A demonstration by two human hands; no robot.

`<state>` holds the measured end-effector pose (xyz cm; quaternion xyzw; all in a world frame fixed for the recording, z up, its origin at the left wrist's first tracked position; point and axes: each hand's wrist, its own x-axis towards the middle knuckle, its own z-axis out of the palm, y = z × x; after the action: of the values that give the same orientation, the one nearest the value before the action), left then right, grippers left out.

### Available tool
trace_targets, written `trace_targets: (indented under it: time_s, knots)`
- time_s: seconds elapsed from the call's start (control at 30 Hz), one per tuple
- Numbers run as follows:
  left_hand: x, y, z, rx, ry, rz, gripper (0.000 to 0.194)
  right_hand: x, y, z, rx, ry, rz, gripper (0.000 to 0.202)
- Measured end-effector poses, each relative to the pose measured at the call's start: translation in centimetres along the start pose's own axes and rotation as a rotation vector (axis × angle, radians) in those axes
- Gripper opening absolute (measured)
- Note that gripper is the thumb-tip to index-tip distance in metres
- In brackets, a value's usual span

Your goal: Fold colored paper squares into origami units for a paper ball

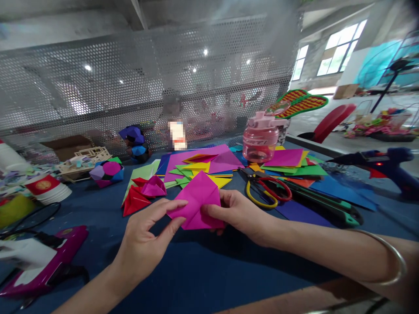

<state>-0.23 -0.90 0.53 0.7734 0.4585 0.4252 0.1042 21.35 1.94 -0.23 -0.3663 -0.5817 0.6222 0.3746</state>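
Both hands grip folded magenta paper [197, 201] above worktop [209, 270]: left hand [147, 237] pinches its left corner, right hand [237, 213] clamps right edge, wrists angled inward.

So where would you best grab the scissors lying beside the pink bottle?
Probably by the looped handles of the scissors, one red, one yellow. They lie flat and point toward the person, near the right hand, so come from above on the near side; the blades aim away, toward the paper stack.
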Motion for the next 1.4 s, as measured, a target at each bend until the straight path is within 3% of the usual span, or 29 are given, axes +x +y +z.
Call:
trace_targets:
  time_s: [0.13, 0.3, 0.57, 0.93, 1.27, 1.4]
  knots:
    - [0.1, -0.1, 0.1, -0.046, -0.024, -0.035, 0.023, 0.0, 0.0, 0.0, 0.011, 0.013, 0.018, 0.021]
    - [0.1, 0.0, 0.1, 0.040, -0.038, 0.059, 0.025, 0.1, 0.0, 0.0, 0.004, 0.039, 0.043, 0.018]
    - [-0.5, 0.0, 0.1, 0.029, -0.056, 0.017, 0.049, -0.1, 0.0, 0.4, 0.003, 0.008, -0.015, 0.015]
    - [-0.6, 0.4, 0.2, 0.071, -0.006, -0.015, 0.034, -0.2, 0.2, 0.4, -0.098, -0.045, -0.094, 0.013]
    - [-0.9, 0.3, 0.2, 0.219, 0.040, 0.172, 0.026, -0.4, 0.6, 0.5, -0.128, -0.097, -0.106, 0.019]
    - [-1.0, 0.1, 0.4, 0.228, 0.052, 0.266, 0.024, -0.5, 0.6, 0.6, -0.180, -0.066, -0.128, 0.013]
